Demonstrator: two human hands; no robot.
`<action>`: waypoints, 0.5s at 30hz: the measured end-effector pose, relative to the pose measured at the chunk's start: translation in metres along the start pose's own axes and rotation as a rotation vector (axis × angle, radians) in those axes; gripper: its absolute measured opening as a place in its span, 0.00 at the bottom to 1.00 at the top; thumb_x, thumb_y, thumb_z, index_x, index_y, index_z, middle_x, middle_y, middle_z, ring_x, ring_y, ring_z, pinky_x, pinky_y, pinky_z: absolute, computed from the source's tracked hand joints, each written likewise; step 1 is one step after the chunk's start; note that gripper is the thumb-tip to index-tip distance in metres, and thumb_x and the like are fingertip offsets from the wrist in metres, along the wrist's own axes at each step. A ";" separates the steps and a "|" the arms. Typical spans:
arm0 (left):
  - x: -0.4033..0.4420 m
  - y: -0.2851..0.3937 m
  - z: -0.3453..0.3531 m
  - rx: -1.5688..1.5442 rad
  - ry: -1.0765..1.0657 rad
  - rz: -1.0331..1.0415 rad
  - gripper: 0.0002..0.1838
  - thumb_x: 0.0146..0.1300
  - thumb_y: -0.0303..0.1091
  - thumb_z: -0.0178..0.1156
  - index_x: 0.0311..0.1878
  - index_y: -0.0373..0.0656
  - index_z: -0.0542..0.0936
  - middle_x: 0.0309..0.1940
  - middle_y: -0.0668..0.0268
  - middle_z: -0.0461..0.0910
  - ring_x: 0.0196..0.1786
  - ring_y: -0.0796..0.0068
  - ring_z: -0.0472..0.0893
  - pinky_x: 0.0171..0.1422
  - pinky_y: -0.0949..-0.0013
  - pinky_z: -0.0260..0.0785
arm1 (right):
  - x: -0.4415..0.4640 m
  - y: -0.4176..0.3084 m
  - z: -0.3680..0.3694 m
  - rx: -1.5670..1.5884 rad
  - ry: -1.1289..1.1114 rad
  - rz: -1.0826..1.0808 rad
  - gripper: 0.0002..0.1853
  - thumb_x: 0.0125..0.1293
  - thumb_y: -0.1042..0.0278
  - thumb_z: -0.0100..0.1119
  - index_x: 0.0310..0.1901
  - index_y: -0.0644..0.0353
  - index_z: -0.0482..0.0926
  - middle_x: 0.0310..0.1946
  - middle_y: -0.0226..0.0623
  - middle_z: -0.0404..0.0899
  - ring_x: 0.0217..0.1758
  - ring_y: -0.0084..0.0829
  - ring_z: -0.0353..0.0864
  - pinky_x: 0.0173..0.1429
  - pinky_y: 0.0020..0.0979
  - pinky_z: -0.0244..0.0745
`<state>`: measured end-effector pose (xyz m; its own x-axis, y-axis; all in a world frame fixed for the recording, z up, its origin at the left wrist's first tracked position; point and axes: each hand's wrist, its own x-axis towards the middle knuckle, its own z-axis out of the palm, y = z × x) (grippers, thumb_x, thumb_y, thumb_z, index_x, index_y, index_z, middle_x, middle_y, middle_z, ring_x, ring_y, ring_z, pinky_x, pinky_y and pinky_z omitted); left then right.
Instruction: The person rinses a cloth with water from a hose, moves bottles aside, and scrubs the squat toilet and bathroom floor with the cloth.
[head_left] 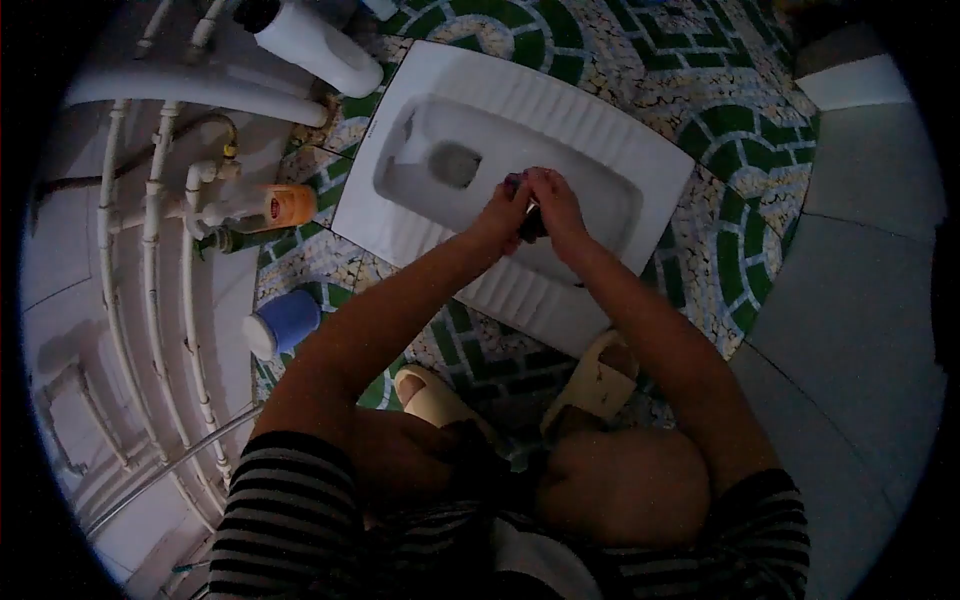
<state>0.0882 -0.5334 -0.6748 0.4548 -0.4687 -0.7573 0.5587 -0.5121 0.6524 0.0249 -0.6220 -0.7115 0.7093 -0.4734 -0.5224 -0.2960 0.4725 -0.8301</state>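
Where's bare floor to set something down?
The patterned floor right of the white squat pan, up to the grey wall, looks free. The left is crowded: blue tub and orange-labelled bottle sit near the pipes. Over the pan, left hand and right hand meet around a small dark object.

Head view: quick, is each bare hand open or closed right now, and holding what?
Left hand: closed around a small dark object, shape and material unclear.
Right hand: closed, apparently on the same object; exact grip hidden.
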 end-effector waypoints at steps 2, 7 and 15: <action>0.003 -0.007 0.001 0.050 0.055 -0.027 0.28 0.65 0.59 0.44 0.54 0.42 0.62 0.25 0.59 0.73 0.15 0.72 0.69 0.12 0.69 0.54 | 0.004 0.007 -0.002 -0.012 0.028 0.026 0.20 0.65 0.47 0.53 0.43 0.58 0.74 0.38 0.30 0.74 0.42 0.24 0.71 0.48 0.27 0.67; 0.023 -0.034 -0.001 0.266 0.160 0.266 0.26 0.68 0.55 0.40 0.48 0.38 0.69 0.26 0.55 0.74 0.17 0.65 0.72 0.18 0.65 0.61 | 0.004 0.012 -0.003 -0.059 0.019 0.109 0.17 0.62 0.51 0.55 0.37 0.59 0.74 0.33 0.31 0.74 0.37 0.25 0.71 0.42 0.29 0.68; 0.008 -0.026 -0.002 0.441 0.081 0.135 0.25 0.71 0.47 0.34 0.45 0.34 0.73 0.30 0.51 0.77 0.33 0.54 0.78 0.39 0.57 0.71 | 0.021 0.039 -0.018 -0.266 -0.074 0.095 0.13 0.61 0.60 0.48 0.32 0.61 0.74 0.29 0.33 0.72 0.30 0.28 0.71 0.26 0.33 0.68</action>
<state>0.0791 -0.5223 -0.6975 0.5658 -0.5030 -0.6534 0.1505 -0.7161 0.6816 0.0168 -0.6267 -0.7584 0.7119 -0.3766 -0.5927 -0.5140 0.2956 -0.8053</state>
